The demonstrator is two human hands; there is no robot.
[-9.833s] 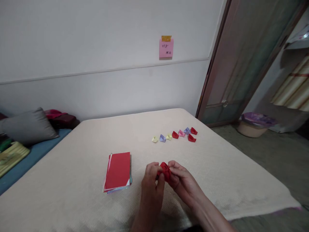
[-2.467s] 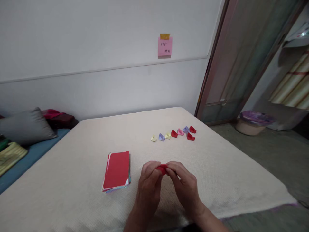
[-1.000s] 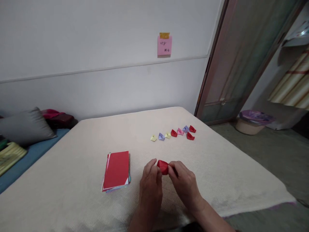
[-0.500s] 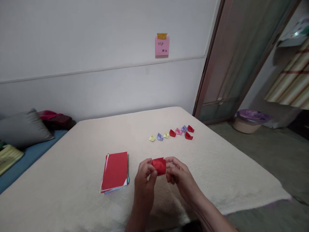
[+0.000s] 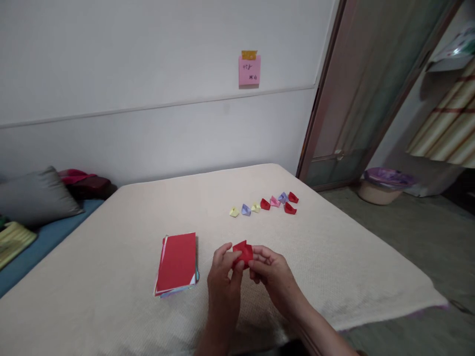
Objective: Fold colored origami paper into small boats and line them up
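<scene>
A small folded piece of red paper (image 5: 245, 251) is held up over the bed-like, cream-covered surface (image 5: 122, 257). My left hand (image 5: 225, 272) pinches its left side, thumb in front and a finger across the face. On the other side, my right hand (image 5: 272, 274) grips the lower right edge between thumb and fingers. A pointed flap stands up at the paper's top. To the left lies a stack of coloured paper (image 5: 177, 262) with a red sheet uppermost. Beyond my hands sit several small folded paper boats, among them a yellow one (image 5: 234, 212) and a red one (image 5: 290, 208).
A white wall with a pink note (image 5: 249, 70) rises behind the surface. At far left are a grey cushion (image 5: 40, 198) and a dark red bag (image 5: 89, 187). A lined basin (image 5: 382, 185) stands on the floor at right, beside a sliding door (image 5: 363, 89).
The red paper has turned slightly, and its top now shows a raised point. My right thumb and fingers have closed on its right edge; my left finger has moved across its face.
</scene>
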